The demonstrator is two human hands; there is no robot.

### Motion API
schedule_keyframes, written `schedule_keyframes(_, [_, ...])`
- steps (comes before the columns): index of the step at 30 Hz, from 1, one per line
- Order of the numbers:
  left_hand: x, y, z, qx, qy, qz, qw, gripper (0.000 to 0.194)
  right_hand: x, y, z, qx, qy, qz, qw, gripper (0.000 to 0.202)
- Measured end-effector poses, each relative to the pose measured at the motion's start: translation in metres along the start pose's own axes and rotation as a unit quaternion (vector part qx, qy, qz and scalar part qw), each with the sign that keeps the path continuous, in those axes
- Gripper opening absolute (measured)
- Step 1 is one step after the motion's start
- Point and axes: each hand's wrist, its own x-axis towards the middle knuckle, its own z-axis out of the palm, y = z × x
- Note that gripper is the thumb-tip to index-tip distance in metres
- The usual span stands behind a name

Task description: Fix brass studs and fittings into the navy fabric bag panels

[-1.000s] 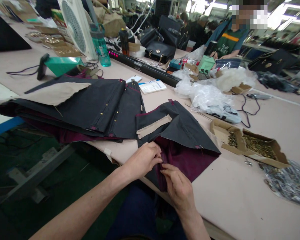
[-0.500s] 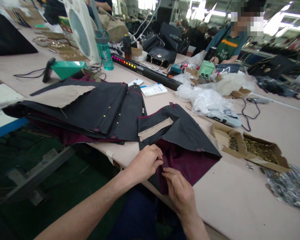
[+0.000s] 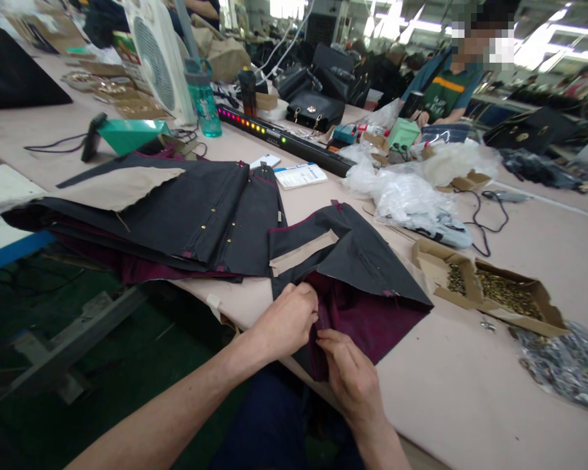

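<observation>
Two bare hands meet at the near edge of the table (image 3: 470, 391), both pinched on the same dark fabric panel (image 3: 357, 261). That panel is charcoal on its outer face, lined in deep burgundy, and folded so the lining shows as a wedge toward the near edge, with a tan strip across its left part; it lies flat on the table and its near corner hangs over the edge. The left hand (image 3: 287, 320) comes in from the near left, knuckles up, fingers curled down onto the burgundy edge. The right hand (image 3: 350, 375) rises from below, thumb and fingertips closed on the same edge, almost touching the left. Just left of the panel, a stack of similar dark panels (image 3: 176, 215) with brass studs is spread out. To the right, an open cardboard box (image 3: 494, 290) holds small brass pieces. Farther off lie crumpled clear plastic bags (image 3: 406, 192), a teal water bottle (image 3: 203, 98) beside a white fan (image 3: 157, 59), and a black handbag (image 3: 316, 108); another person (image 3: 445, 85) sits at the far right.
</observation>
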Motion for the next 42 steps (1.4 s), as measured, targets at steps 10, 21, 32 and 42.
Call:
schedule_keyframes(10, [-0.002,0.001,0.01,0.007,0.003,0.011,1.0,0.014,0.014,-0.001,0.002,-0.021,0.072,0.008,0.997,0.027])
schedule_keyframes(21, [-0.011,-0.008,0.021,-0.179,0.071,-0.006,0.981,0.018,0.037,0.007,0.002,0.138,0.133,0.144,0.971,0.009])
schedule_keyframes(32, [-0.012,-0.007,0.046,-0.12,0.144,-0.018,0.982,0.009,0.043,0.012,-0.007,0.269,0.057,0.253,0.928,0.02])
schedule_keyframes(42, [-0.005,-0.016,0.043,-0.19,0.141,-0.081,0.968,0.021,0.048,0.018,-0.016,0.309,-0.003,0.343,0.887,0.03])
